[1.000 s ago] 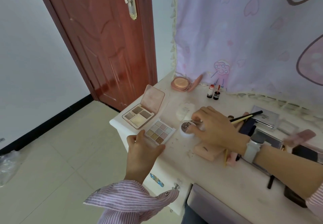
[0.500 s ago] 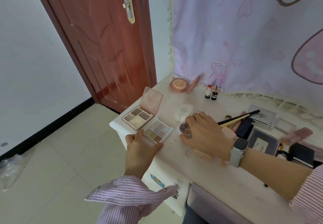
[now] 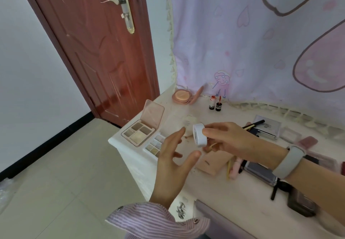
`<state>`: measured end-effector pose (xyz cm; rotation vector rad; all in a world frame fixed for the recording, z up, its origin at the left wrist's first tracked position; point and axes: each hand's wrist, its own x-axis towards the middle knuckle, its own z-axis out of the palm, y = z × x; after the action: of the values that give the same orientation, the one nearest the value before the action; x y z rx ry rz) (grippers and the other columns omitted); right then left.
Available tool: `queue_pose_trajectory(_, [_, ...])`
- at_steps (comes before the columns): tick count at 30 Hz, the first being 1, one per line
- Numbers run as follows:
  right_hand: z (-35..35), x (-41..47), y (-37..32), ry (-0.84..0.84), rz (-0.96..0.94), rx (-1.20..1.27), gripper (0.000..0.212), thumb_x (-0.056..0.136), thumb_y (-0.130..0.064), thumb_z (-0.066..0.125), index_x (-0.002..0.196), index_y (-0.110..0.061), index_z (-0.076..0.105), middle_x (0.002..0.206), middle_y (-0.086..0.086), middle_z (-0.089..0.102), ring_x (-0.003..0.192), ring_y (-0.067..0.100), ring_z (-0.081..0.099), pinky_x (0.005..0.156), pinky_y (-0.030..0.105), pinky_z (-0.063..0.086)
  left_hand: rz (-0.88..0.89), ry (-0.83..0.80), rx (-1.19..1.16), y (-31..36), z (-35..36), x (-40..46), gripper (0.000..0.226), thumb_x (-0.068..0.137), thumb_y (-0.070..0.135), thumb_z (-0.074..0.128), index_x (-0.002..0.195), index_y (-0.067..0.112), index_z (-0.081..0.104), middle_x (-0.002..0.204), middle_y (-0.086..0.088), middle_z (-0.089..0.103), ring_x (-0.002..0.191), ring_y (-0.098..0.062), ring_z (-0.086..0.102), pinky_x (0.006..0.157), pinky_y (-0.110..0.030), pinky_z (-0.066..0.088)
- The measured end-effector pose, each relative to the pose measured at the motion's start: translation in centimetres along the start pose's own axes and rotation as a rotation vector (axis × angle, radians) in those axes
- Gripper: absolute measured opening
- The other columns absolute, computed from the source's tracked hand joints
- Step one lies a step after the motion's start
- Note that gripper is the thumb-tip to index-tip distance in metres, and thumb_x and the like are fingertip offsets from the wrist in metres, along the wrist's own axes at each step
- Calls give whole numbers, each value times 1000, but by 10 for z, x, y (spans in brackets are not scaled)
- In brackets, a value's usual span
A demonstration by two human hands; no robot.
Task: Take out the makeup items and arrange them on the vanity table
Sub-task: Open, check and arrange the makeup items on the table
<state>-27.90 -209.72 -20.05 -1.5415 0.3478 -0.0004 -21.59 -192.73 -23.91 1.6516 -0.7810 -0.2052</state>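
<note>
My right hand (image 3: 231, 139) holds a small round white jar (image 3: 200, 135) above the white vanity table (image 3: 233, 192), pinched between thumb and fingers and tipped on its side. Just left of the jar hovers my left hand (image 3: 173, 166), fingers spread and relaxed, touching nothing. An open pink eyeshadow palette (image 3: 141, 128) lies at the table's left corner, and a second palette with many small pans (image 3: 155, 145) sits partly hidden behind my left hand. A round pink compact (image 3: 182, 96) and two small lip tint bottles (image 3: 215, 104) stand near the back.
Brushes, a pink pouch (image 3: 216, 162), clear cases and dark compacts clutter the table's right side. A purple patterned curtain (image 3: 261, 42) hangs behind the table. A red-brown door (image 3: 97, 52) stands at the left, with tiled floor below the table's edge.
My right hand has lifted the white jar off the table and tipped it sideways. My left hand has left the table edge and risen beside the jar.
</note>
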Motion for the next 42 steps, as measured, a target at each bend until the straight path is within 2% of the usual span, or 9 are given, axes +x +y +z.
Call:
queue_pose_trajectory(3, [-4,-10,-1,-62,27,-59,54,60,-47,68,88,-1,65,70,2,63,62,8,58,57,17,46,105,-24,61,6,11,1,62,65,50,66,122,46,42,121,22,48,112,-7,45,80,-7,37])
queue_pose_trajectory(8, [-11,-19,-2,-87,52,-74,37,72,-42,66,82,-7,69,66,-2,65,59,5,58,59,15,48,176,-6,57,8,21,2,56,69,36,69,118,47,44,108,21,54,91,-14,56,78,-4,39])
queue_pose_trajectory(14, [-15,-17,-4,-26,100,-58,28,82,-25,65,95,-1,68,105,23,66,89,22,64,84,28,55,92,-26,-106,3,35,2,47,77,26,65,118,42,49,112,19,58,103,-3,57,87,-23,49])
queue_pose_trajectory(18, [-14,-20,-7,-12,32,-79,11,80,-14,68,91,-16,69,99,4,72,92,15,68,66,16,54,49,-43,-170,3,36,2,40,76,43,60,115,45,55,107,22,64,100,-3,61,86,-23,49])
queue_pose_trajectory(22, [-12,-18,-13,-7,4,-10,9,80,-18,68,88,-17,72,100,7,72,96,21,68,80,25,55,41,9,-298,5,34,8,42,71,39,66,112,45,60,113,16,64,105,-8,61,87,-22,48])
queue_pose_trajectory(27, [-12,-19,-18,-20,56,-111,55,73,-53,63,96,-4,70,88,10,69,74,16,65,69,20,53,155,43,-175,4,34,9,52,73,25,72,122,23,54,120,7,52,106,-3,56,90,-17,45])
queue_pose_trajectory(32, [-14,-24,-20,-64,76,-168,19,83,-29,65,96,-16,71,84,0,69,75,6,62,66,18,49,133,20,-224,-1,35,7,49,73,16,70,119,21,55,120,3,53,108,4,55,88,-11,44])
queue_pose_trajectory(37, [-14,-24,-21,-53,173,-116,52,76,-49,63,104,-5,67,91,7,65,76,14,61,64,20,51,107,18,-263,0,37,4,48,69,18,71,114,29,56,117,3,54,106,3,55,87,-12,44])
queue_pose_trajectory(42, [-14,-24,-21,-46,121,-162,22,85,-25,64,103,-14,67,94,7,67,80,14,63,68,20,54,89,24,-273,-4,39,4,52,70,4,74,112,30,57,115,7,54,106,4,55,85,-10,45])
